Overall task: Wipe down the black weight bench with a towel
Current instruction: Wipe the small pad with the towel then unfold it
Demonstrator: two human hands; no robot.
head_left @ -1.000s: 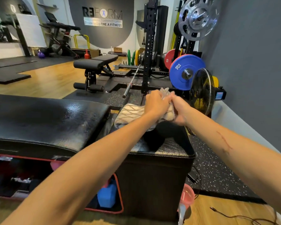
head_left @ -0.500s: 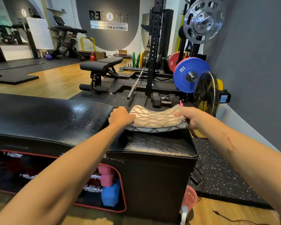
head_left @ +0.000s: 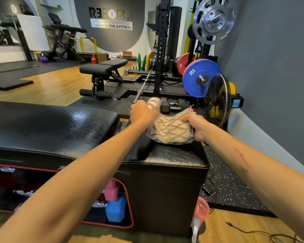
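Head view — both hands are gripping a towel [head_left: 170,129] above the black bench [head_left: 174,155], left hand [head_left: 142,114] and right hand [head_left: 196,126] fingers clamping opposite edges — a loosening grip risks it dropping.

Bright, wide-angle warp — perhaps motion-blurred.
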